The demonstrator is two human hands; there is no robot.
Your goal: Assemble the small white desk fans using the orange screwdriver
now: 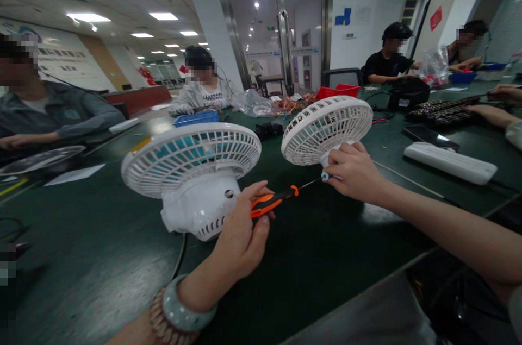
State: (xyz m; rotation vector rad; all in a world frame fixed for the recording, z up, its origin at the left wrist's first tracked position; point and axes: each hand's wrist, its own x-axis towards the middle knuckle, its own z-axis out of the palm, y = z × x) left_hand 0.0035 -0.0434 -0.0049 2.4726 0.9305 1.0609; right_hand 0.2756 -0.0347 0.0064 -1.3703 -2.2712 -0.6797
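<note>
My left hand is closed around the orange and black handle of a screwdriver. Its thin shaft points right, and the tip meets a small light-blue round piece by my right fingers. My right hand grips the smaller white fan at the neck behind its grille, holding it tilted. What lies under those fingers is hidden. Just left of my left hand, a larger white fan with teal blades rests on the table, its vented motor housing turned toward me and a dark cord running down from it.
The dark green table carries a white power strip, a phone, a blue tray, a red bin, clear plastic bags and a heap of copper-coloured parts. Several people sit around it; a co-worker's hands are at the right.
</note>
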